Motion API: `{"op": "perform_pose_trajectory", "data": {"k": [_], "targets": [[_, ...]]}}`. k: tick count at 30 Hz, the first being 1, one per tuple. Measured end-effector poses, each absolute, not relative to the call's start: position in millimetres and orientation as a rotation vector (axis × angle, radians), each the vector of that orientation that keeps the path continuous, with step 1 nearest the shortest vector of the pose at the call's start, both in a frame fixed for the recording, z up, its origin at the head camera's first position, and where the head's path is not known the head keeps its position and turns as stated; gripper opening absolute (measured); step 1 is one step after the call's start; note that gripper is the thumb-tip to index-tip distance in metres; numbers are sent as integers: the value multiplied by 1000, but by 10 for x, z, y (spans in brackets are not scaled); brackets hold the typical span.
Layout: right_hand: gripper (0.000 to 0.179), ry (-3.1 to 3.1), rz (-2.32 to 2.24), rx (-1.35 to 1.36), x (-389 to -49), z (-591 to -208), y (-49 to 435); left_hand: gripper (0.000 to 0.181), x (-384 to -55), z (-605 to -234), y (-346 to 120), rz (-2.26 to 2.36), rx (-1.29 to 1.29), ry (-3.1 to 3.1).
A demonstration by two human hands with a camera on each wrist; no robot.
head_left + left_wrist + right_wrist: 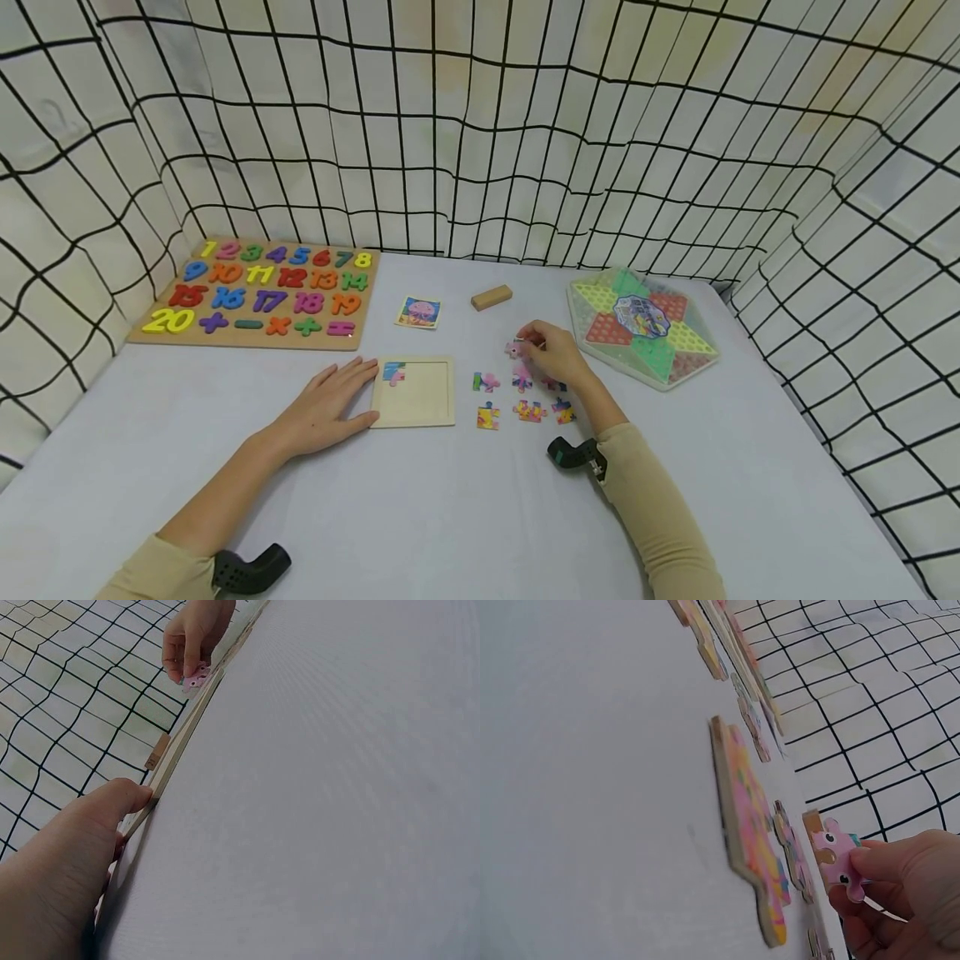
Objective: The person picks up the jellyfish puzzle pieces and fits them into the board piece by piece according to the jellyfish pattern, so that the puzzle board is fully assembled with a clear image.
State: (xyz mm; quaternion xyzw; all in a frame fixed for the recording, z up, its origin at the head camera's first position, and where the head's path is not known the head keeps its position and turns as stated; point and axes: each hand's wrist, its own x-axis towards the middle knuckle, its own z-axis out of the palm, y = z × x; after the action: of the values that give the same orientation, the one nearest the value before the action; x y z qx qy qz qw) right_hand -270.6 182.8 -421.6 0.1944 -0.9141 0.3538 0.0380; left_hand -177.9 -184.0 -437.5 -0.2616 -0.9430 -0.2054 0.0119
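My left hand (327, 410) rests on the table with its fingers and thumb against the left edge of a square wooden puzzle tray (417, 422). One blue and pink puzzle piece (393, 372) lies in the tray's upper left corner. In the right wrist view, my right hand (911, 889) pinches a pink puzzle piece (840, 859) with printed eyes between thumb and fingers, lifted off the table. Below that hand in the head view lie several loose pieces in rows, among them a yellow piece (487, 417) and a pink and yellow piece (530, 411).
Behind the tray lie a small picture card (418, 312) and a wooden block (491, 297). A number board (255, 287) occupies the back left. At the right sits a hexagonal game box (643, 329). Black netting (480, 129) encloses the table's back and sides.
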Motion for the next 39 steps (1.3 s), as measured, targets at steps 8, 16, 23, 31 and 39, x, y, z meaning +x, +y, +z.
{"op": "perform_pose_trajectory", "data": {"k": [8, 16, 23, 31, 39], "targets": [[13, -2774, 1110, 645, -2705, -4176, 1762, 74, -1796, -4382, -1841, -650, -816, -2943], [13, -2748, 1152, 718, -2721, -4160, 1654, 74, -1794, -4379, -1838, -661, -814, -2944], [13, -2777, 1137, 761, -2723, -4124, 1459, 74, -1803, -4380, -1834, -668, -812, -2943], [14, -2813, 1127, 858, -2718, -4091, 1247, 74, -1799, -4379, -1854, -670, -810, -2943], [13, -2810, 1125, 942, -2705, -4101, 1034, 75, -1796, -4386, -1863, -681, -807, -2947]]}}
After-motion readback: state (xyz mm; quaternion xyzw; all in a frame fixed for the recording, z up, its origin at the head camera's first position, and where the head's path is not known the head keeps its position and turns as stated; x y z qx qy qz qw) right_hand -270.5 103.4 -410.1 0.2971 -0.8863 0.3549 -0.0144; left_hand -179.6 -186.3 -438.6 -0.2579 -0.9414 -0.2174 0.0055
